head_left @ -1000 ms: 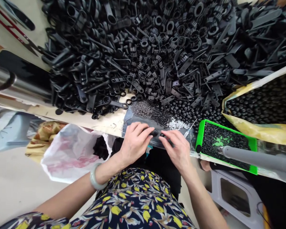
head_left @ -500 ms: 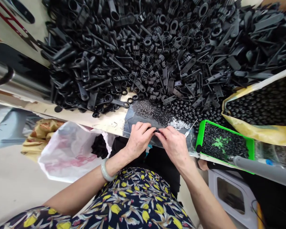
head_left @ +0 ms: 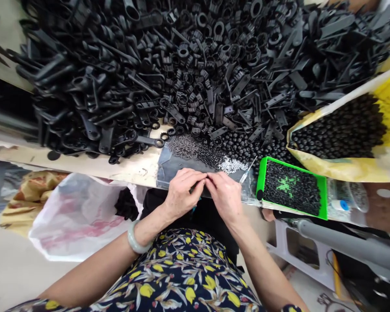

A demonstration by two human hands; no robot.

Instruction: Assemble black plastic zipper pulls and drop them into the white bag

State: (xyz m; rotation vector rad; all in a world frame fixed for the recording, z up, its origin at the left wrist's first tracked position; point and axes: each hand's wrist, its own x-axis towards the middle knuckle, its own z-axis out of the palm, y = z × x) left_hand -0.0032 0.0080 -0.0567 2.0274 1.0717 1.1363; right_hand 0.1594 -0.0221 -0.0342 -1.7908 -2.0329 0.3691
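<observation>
My left hand and my right hand meet fingertip to fingertip over the front edge of a dark grey mat. Both are closed in a pinch; whatever sits between the fingers is hidden. Just beyond them lie a pile of small grey pieces, some small black pieces and a scatter of silver pins. A thin pointed tool with a pale handle rests right of the pins. Round black beads spread behind these.
A large heap of black plastic parts, rings and flat levers among them, covers the table. At right stand a green tray of small black pieces and a yellow-white sack of black beads. A white plastic bag hangs below left.
The view has turned rightward, so the table's contents sit further left. My hands stay together; the dark piece that showed between my fingertips is now hidden.
</observation>
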